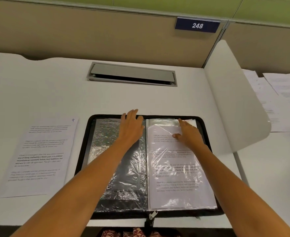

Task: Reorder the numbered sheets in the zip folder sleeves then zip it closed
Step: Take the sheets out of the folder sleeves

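Folder [168,117] lies open at the near edge of the tabletop [55,91], left hand [132,129] pressing flat-fingered on the left sleeve [106,142]; right hand [188,135] touches the top of the sheet [175,168], grip unclear, so slide it out straight.

Left hand [132,127] and right hand [189,134] bare, both forearms [96,170] bare right down to the frame edge. Strip of garment [137,233] at bottom centre: red fabric with a pale and dark print, pattern too blurred to read.
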Demonstrator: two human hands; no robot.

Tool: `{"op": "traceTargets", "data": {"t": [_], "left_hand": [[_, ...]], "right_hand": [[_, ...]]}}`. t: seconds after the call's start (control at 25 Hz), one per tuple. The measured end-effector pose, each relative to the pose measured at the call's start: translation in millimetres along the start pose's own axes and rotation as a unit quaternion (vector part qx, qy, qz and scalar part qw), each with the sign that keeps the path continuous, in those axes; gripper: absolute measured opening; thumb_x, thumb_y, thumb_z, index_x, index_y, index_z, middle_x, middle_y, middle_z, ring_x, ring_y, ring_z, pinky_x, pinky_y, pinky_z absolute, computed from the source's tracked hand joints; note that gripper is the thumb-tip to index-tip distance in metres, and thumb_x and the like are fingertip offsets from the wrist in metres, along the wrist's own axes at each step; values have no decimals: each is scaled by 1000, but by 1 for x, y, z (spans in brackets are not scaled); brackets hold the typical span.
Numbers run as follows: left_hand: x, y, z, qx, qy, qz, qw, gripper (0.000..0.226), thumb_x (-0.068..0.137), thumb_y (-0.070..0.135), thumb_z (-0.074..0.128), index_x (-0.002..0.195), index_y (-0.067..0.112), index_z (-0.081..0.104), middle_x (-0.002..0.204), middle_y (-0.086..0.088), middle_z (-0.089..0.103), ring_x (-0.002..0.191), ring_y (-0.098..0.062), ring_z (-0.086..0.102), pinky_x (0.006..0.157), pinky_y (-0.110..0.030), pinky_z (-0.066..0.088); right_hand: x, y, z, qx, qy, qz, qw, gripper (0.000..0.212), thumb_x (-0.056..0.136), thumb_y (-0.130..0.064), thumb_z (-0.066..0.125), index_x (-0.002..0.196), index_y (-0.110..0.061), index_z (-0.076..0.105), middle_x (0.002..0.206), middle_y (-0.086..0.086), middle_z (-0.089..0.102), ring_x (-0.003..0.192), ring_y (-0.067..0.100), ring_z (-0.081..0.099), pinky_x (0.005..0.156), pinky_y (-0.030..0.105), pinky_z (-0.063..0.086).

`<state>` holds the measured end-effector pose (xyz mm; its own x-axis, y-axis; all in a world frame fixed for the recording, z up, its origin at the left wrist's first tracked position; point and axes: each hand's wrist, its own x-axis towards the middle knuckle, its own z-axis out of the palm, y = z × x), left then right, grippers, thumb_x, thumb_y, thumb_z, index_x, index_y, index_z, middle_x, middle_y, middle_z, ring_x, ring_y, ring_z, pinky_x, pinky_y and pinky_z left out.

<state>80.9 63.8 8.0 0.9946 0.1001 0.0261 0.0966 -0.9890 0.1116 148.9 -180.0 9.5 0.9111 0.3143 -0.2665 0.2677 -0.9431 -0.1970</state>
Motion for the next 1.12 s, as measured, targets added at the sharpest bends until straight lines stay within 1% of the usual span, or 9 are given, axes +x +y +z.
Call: {"op": "traceTargets", "data": {"t": [0.12, 0.28, 0.4, 0.48, 0.64, 0.72, 0.88, 1.04, 1.12], "left_hand": [[4, 25, 5, -53, 4, 39, 998, 40, 92, 34, 58, 130, 21, 56, 151, -5, 37, 140, -21, 30, 112, -41, 21], [17, 54, 3, -82, 2, 87, 993, 45, 92, 29, 59, 136, 24, 51, 148, -1, 42, 136, -20, 35, 110, -39, 22], [27, 69, 2, -84, -1, 112, 990, 44, 91, 28, 62, 134, 26, 53, 143, 1, 47, 133, -20, 39, 107, -38, 25], [32, 72, 2, -91, 1, 123, 988, 31, 90, 29, 64, 120, 27, 63, 132, 3, 55, 126, -19, 46, 105, -38, 26], [32, 71, 7, -66, 17, 143, 987, 13, 90, 33, 63, 100, 27, 69, 107, 6, 65, 108, -17, 54, 99, -35, 31], [28, 69, 10, -49, 29, 153, 987, 16, 91, 36, 61, 101, 28, 70, 102, 7, 68, 103, -16, 56, 97, -35, 33], [20, 66, 20, -33, 32, 171, 984, 20, 94, 38, 57, 106, 29, 70, 106, 8, 69, 104, -16, 56, 99, -36, 33], [15, 65, 26, -41, 46, 178, 982, 14, 94, 30, 58, 99, 28, 71, 101, 8, 70, 99, -17, 59, 97, -36, 35], [13, 66, 26, -49, 54, 177, 982, 10, 93, 26, 60, 94, 26, 70, 94, 8, 71, 93, -18, 61, 92, -36, 38]], "right_hand": [[-1, 6, 3, -53, 101, -33, 993, 46, 89, -20, 60, 134, -11, 54, 118, 15, 65, 113, 34, 55, 96, 43, 40], [0, 14, 3, -44, 215, -109, 969, 14, 76, -8, 74, 89, -11, 74, 89, 8, 70, 93, 33, 58, 74, 44, 46], [0, 18, -2, -40, 245, -175, 953, 10, 73, -10, 77, 80, -13, 72, 94, 5, 67, 94, 31, 58, 73, 42, 46], [0, 22, -3, -44, 244, -219, 944, 11, 73, -15, 76, 82, -15, 69, 100, 5, 65, 98, 29, 57, 79, 43, 46], [0, 26, -6, -46, 214, -242, 945, 32, 85, -48, 57, 72, -19, 65, 80, -5, 64, 93, 20, 55, 87, 40, 40], [9, 20, -13, -19, 190, -197, 962, 41, 93, -47, 48, 68, -18, 64, 68, -6, 63, 87, 20, 56, 89, 39, 35], [29, 1, -28, -99, 56, -142, 983, 23, 96, -32, 49, 105, -25, 69, 104, -5, 70, 103, 19, 56, 96, 40, 31], [42, -10, -31, -153, -54, -117, 980, 32, 85, -45, 64, 111, -26, 62, 112, -3, 62, 118, 21, 44, 100, 42, 28], [46, -13, -30, -168, -79, -123, 975, 31, 84, -41, 66, 110, -24, 59, 112, -1, 61, 119, 23, 41, 101, 43, 28]]}}
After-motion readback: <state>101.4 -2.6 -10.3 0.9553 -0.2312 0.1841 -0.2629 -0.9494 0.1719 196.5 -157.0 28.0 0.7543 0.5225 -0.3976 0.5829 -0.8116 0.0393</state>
